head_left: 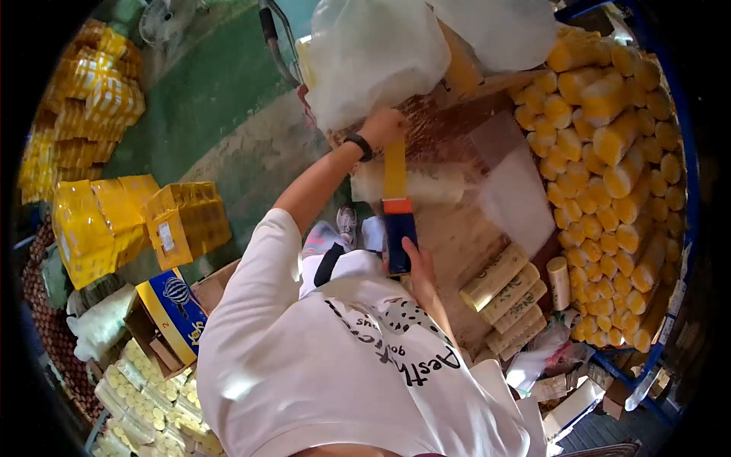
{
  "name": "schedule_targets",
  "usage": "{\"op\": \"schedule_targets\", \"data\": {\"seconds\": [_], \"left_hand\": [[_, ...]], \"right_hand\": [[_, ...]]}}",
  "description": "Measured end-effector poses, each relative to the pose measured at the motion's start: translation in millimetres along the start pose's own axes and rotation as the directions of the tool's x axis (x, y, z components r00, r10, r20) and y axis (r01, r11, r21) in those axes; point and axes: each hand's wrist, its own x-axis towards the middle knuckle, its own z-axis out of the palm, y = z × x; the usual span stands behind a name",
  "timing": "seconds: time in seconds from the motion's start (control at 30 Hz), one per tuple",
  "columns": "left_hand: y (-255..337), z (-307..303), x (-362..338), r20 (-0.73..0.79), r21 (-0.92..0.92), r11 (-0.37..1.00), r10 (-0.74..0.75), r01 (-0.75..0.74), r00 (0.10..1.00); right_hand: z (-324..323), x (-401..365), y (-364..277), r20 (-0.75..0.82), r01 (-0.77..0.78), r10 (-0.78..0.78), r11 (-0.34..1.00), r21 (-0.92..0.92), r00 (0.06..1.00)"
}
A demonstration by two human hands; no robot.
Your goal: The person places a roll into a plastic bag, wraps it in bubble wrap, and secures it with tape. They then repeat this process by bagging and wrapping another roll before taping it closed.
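Observation:
My left hand (384, 127), wearing a black wristband, is closed at the far end of a yellow strip of tape (395, 167). The strip runs straight down to a dark blue and orange tape dispenser (399, 240). My right hand (418, 265) grips the dispenser's lower right side, close to my body; part of that hand is hidden. Beneath the strip lies a pale wrapped roll (438, 184) with dark writing, blurred. White plastic bags (373, 57) stand just beyond my left hand.
Several rolls with handwriting (512, 293) lie on the right of the brown surface (449, 228). Yellow-ended rolls (601, 190) are stacked at far right inside a blue frame (689, 251). Yellow-taped boxes (186, 225) and a blue-yellow carton (171, 316) stand at left.

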Motion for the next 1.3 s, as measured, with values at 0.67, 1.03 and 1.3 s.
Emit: {"op": "schedule_targets", "data": {"seconds": [0.67, 1.03, 1.3], "left_hand": [[-30.0, 58.1, -39.7, 0.081, 0.204, 0.979, -0.039, 0.022, 0.996], [-34.7, 28.8, -67.1, -0.057, 0.348, 0.897, 0.311, -0.273, 0.949], [-20.1, 44.3, -114.1, 0.153, -0.110, 0.994, 0.000, 0.017, 0.988]], "right_hand": [[11.2, 54.1, 60.2, -0.250, 0.209, -0.252, 0.960, -0.186, 0.935], [2.9, 45.3, 48.7, -0.179, 0.111, -0.128, 0.988, -0.106, 0.975], [-32.5, 104.9, 117.5, -0.177, 0.142, -0.213, 0.927, -0.348, 0.961]]}}
